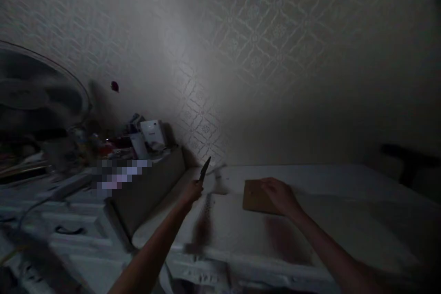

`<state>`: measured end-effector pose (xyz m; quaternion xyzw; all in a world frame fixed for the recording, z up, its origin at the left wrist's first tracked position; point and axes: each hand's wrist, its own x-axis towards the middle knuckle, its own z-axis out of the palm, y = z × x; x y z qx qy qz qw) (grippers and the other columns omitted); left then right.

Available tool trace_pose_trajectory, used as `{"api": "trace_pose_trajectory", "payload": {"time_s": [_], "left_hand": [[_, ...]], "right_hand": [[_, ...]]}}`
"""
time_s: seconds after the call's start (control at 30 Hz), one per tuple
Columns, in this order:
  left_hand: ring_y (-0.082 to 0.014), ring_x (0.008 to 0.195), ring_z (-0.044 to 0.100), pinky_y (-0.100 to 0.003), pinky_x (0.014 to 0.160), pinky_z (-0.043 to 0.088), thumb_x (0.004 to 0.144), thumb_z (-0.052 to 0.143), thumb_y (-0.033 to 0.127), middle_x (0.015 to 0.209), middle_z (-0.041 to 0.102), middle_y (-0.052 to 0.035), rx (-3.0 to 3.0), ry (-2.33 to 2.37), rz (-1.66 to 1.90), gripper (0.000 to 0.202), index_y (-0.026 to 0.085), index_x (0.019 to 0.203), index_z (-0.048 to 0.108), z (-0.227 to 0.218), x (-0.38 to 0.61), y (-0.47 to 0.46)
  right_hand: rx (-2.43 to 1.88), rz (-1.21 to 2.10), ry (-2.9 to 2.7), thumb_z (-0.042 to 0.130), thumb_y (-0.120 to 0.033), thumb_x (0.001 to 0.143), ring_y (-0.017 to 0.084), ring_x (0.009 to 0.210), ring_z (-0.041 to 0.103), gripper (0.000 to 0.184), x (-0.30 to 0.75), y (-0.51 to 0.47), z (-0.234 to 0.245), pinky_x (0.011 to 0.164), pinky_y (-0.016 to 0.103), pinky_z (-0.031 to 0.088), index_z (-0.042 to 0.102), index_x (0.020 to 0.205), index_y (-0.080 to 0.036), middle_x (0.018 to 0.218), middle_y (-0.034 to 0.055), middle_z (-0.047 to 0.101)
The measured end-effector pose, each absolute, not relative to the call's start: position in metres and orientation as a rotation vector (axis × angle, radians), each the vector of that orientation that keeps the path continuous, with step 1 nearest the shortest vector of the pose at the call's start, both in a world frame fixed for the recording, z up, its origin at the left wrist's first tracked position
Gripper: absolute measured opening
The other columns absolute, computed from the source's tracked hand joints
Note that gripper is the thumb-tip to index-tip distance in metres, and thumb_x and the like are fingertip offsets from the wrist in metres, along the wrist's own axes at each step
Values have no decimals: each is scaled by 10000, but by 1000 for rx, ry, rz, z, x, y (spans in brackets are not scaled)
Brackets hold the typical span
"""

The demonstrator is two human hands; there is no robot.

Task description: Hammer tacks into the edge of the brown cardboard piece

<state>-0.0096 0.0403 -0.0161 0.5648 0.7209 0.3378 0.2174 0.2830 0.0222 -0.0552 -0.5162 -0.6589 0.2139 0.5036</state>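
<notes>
My left hand (193,191) is closed around the handle of a knife (206,168), whose dark, pointed blade tilts up and to the right above the white tabletop (227,225). To the right lies a flat brown board (254,197) with squared corners. My right hand (277,193) is over the board's right part with its fingers curled together. Whether those fingers pinch something small or only rest on the board is hidden in the dim light. A tiny pale speck shows on the board left of the fingers.
A fan (34,92) stands at the far left. Beside it, a cabinet (81,225) carries clutter and a white box (153,133). Its raised side panel (151,193) borders the tabletop. A patterned wall (255,55) rises behind. A dark blurred object (408,161) stands at the right.
</notes>
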Motion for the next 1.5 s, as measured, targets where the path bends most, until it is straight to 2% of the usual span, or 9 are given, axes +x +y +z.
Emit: {"api": "trace_pose_trajectory", "payload": {"time_s": [0.23, 0.33, 0.47, 0.6, 0.77, 0.87, 1.0, 1.23, 1.5], "left_hand": [[-52, 475, 435, -185, 462, 356, 826, 408, 296, 772, 569, -16, 1570, 1460, 1103, 388, 137, 1163, 516, 4, 75, -20], [-131, 767, 582, -242, 686, 466, 816, 422, 252, 950, 635, -64, 1777, 1252, 1132, 405, 163, 1200, 514, 1, 116, -42], [-190, 1065, 543, -320, 936, 412, 814, 435, 213, 1204, 580, -74, 1994, 1077, 1157, 453, 196, 1266, 469, -12, 162, -50], [-197, 934, 598, -333, 853, 459, 848, 428, 317, 1029, 652, -70, 2197, 1013, 942, 485, 198, 1318, 409, -22, 183, -41], [-256, 1031, 551, -377, 923, 420, 798, 488, 347, 1137, 604, -121, 2399, 1364, 704, 399, 165, 1142, 576, -33, 160, -19], [-320, 1220, 417, -475, 1014, 324, 807, 474, 427, 1321, 478, -125, 2465, 1578, 529, 502, 229, 1268, 495, -44, 137, -8], [-350, 1349, 209, -615, 1037, 167, 830, 376, 566, 1433, 345, -118, 2489, 1643, 283, 600, 320, 1376, 339, -58, 122, 2], [-368, 1363, 145, -654, 1035, 70, 821, 282, 650, 1499, 200, -102, 2490, 1634, 222, 664, 324, 1400, 286, -65, 125, 30], [-329, 1372, 144, -630, 1061, 103, 834, 187, 658, 1513, 151, -56, 2542, 1702, 260, 708, 286, 1436, 177, -72, 133, 38]], "right_hand": [[-1109, 1026, -1400, 387, -420, 846, 164, 680, 661, 373, 232, 16, -31, 612, 282, 531, 624, 956, -153, 836, 97, 704], [-1062, 1109, -1294, 440, -479, 818, 185, 733, 666, 391, 238, 11, -21, 646, 292, 539, 622, 904, -143, 891, 120, 699], [-1059, 1107, -1175, 526, -416, 766, 201, 762, 661, 302, 276, 3, -15, 672, 291, 535, 621, 828, -135, 878, 129, 698], [-1100, 1066, -1117, 550, -348, 730, 196, 696, 648, 297, 327, 0, -17, 600, 302, 520, 591, 932, -134, 847, 123, 693], [-1261, 723, -1451, 513, -362, 731, 140, 523, 549, 373, 388, 3, -18, 503, 273, 441, 561, 1036, -153, 743, 48, 657], [-1364, 350, -1655, 455, -361, 772, 160, 576, 554, 314, 399, 9, -18, 537, 269, 417, 575, 997, -178, 673, 20, 623], [-1353, 226, -1818, 390, -342, 833, 196, 756, 614, 352, 380, 24, -31, 661, 282, 443, 536, 1114, -187, 853, 50, 668], [-1397, 43, -1949, 328, -335, 899, 236, 992, 600, 395, 349, 43, -74, 784, 323, 458, 501, 1228, -201, 1166, 88, 612], [-1461, -132, -2130, 314, -288, 917, 230, 914, 629, 386, 345, 36, -84, 748, 356, 483, 477, 1262, -231, 1118, 87, 634]]}}
